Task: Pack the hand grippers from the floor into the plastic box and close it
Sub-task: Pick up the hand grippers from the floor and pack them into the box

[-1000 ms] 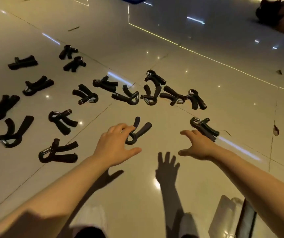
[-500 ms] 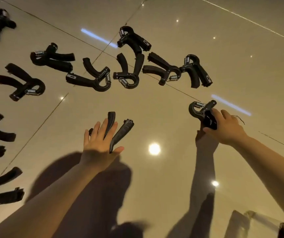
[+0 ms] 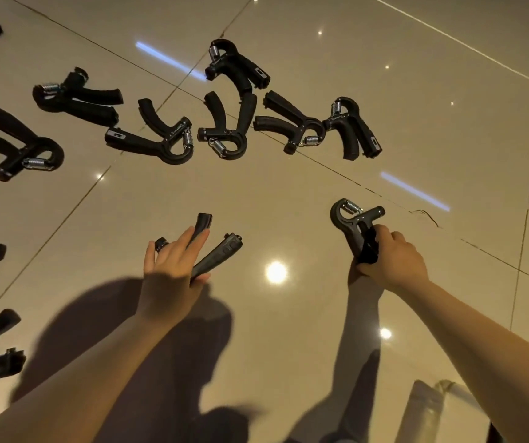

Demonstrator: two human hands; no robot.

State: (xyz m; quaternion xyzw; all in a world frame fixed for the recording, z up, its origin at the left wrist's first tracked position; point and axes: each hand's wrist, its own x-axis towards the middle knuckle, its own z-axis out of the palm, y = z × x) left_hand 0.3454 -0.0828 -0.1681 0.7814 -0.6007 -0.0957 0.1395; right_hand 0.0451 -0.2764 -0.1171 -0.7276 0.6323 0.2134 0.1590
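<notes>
Glossy tiled floor [image 3: 288,193], grippers scattered. Right hand [image 3: 390,260] now clenched round hand gripper [image 3: 352,225], up from a second ago. Left hand [image 3: 167,270] fingers extended over second gripper [image 3: 218,251], thumb underneath, closing on it. Plastic box [image 3: 426,410] at bottom edge, nothing packed yet.

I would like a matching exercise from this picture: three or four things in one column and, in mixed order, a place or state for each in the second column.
Things:
1. right hand
2. left hand
3. topmost gripper
4. light spot

Places or states:
a. reflected on the floor between the hands
b. lies untouched, farthest from the person
c. curled round a gripper's two handles
d. fingers spread over a gripper with open handles

Pairs: 1-c, 2-d, 3-b, 4-a
</notes>
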